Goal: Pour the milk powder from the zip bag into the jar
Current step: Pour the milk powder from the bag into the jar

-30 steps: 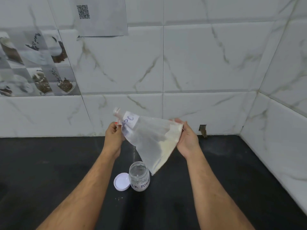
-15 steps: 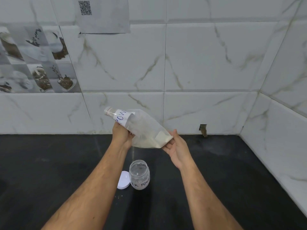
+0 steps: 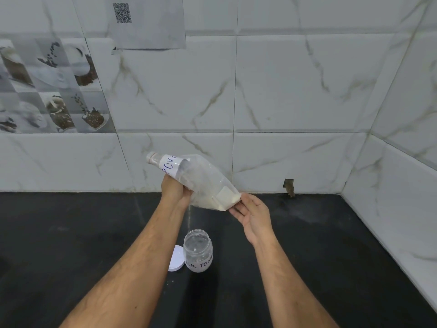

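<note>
A clear zip bag with a white label hangs tilted in the air above the counter. White milk powder is gathered in its lower right corner. My left hand grips the bag near its upper, labelled end. My right hand holds the low powder corner with its fingertips. Below the bag, a small clear jar with a handwritten label stands open on the counter. Its white lid lies just left of it, touching it.
The black counter runs to white marble-look tiled walls at the back and right. A paper sheet with a QR code is taped high on the wall. A small notch sits in the wall base at right.
The bag has turned from hanging point-down to lying more sideways. My right hand dropped from the bag's upper edge to its low powder corner; my left hand rose slightly.
</note>
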Motion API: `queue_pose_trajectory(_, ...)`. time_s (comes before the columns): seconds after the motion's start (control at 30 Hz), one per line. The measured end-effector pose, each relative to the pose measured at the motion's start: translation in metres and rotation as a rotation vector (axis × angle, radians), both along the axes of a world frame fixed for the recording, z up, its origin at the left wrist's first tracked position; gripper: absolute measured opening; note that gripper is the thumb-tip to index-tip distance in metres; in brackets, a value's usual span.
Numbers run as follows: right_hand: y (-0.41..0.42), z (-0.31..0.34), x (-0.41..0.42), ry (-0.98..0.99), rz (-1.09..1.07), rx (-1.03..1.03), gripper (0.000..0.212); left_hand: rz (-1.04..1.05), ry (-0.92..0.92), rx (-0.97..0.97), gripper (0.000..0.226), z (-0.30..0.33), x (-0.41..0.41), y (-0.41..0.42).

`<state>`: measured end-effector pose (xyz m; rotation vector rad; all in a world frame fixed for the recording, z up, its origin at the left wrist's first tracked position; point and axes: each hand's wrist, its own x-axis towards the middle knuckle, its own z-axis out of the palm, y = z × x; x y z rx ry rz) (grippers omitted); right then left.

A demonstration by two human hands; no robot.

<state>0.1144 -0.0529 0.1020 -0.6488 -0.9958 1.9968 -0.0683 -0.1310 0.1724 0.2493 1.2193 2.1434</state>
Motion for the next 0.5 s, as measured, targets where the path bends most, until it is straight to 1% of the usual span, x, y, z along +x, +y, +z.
queue_pose_trajectory(0.1,0.008,0.012,0.0,-0.079,-0.101,0.033,0.011,-0.02,0.076,-0.02,0.019,0.0,-0.007,-0.003)
queue_pose_trajectory(0.17,0.016,0.027,0.002,-0.117,-0.23,0.076,0.015,-0.002,0.157,-0.047,0.016,0.001,-0.01,-0.009)
queue_pose_trajectory(0.27,0.034,0.036,0.004,-0.249,-0.399,0.213,0.021,0.081,0.347,-0.081,0.016,-0.007,-0.013,-0.015)
queue_pose_trajectory(0.37,0.045,0.046,0.006,-0.327,-0.534,0.34,0.022,0.096,0.513,-0.117,0.018,-0.012,-0.017,-0.021)
queue_pose_trajectory(0.4,0.047,0.052,0.007,-0.353,-0.527,0.403,0.022,0.104,0.537,-0.14,0.019,-0.012,-0.017,-0.022)
queue_pose_trajectory(0.47,0.047,0.063,0.007,-0.381,-0.433,0.537,0.021,0.132,0.531,-0.146,0.023,-0.012,-0.019,-0.024)
queue_pose_trajectory(0.5,0.046,0.068,0.007,-0.37,-0.408,0.559,0.019,0.138,0.52,-0.137,0.024,-0.013,-0.02,-0.025)
